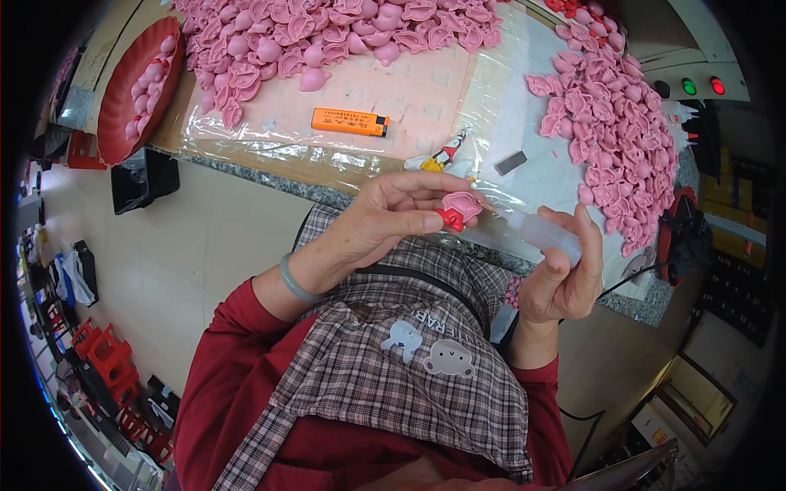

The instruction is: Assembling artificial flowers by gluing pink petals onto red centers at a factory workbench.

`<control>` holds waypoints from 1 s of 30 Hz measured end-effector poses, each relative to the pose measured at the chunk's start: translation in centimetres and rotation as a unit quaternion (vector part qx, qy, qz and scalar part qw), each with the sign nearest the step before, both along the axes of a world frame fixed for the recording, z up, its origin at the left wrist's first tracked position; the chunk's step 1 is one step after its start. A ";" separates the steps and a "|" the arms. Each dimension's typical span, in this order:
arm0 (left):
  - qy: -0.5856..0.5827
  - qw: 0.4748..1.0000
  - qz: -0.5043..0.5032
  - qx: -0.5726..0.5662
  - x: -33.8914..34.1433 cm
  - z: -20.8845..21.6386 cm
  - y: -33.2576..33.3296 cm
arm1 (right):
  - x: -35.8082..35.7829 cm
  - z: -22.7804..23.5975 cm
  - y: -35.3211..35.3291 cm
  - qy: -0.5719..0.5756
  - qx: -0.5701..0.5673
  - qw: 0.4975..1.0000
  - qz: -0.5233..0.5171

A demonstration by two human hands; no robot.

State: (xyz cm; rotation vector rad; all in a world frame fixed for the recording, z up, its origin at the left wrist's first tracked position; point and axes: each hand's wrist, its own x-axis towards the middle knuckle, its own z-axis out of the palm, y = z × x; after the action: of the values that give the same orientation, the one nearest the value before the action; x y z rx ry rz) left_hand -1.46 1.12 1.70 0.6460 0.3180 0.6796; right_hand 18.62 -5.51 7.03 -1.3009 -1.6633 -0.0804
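Table (270,154) stacked with pink heaps (618,139). Left hand (385,214) pinches pink piece (462,203), red bow (450,218) at its lower left; right hand (565,278) grasps bottle (550,237), long axis slanting up-left, nozzle (509,217) pointing at piece, just right of it. Contact? Cannot tell.

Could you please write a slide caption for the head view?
Left hand holding a pink-and-red piece, right hand aiming a translucent bottle toward it.

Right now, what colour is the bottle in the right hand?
The bottle is translucent white; best in the head view.
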 end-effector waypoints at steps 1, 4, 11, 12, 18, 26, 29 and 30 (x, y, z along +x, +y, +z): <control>0.001 1.000 0.003 -0.005 0.0 0.0 0.0 | 0.0 0.1 0.0 -0.005 -0.002 1.000 -0.002; -0.004 1.000 0.006 -0.005 0.0 0.0 0.0 | 0.0 0.2 -0.1 -0.019 -0.004 1.000 -0.003; 0.004 1.000 0.005 -0.005 0.0 0.1 0.0 | -0.1 0.2 0.1 -0.016 0.005 1.000 -0.001; 0.008 1.000 0.005 -0.003 0.0 0.1 0.0 | -0.1 0.2 0.1 -0.018 0.001 1.000 0.002; 0.021 1.000 0.010 -0.001 0.0 0.2 -0.1 | -0.1 0.1 0.2 -0.013 0.002 1.000 0.009; 0.021 0.999 0.038 0.008 0.0 0.2 -0.2 | 0.0 0.1 0.0 -0.029 0.001 1.000 -0.004; 0.012 0.999 0.051 -0.007 0.1 0.1 -0.3 | -0.2 0.2 0.0 -0.050 -0.006 0.999 -0.019; 0.012 0.998 0.059 0.003 0.1 0.0 -0.3 | -0.2 0.3 0.0 -0.052 -0.006 0.999 -0.016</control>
State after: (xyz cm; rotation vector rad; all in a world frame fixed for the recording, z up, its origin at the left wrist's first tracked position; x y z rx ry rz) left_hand -1.36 0.85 1.72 0.6441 0.3783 0.7873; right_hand 18.40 -5.52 7.33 -1.3513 -1.7325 -0.1599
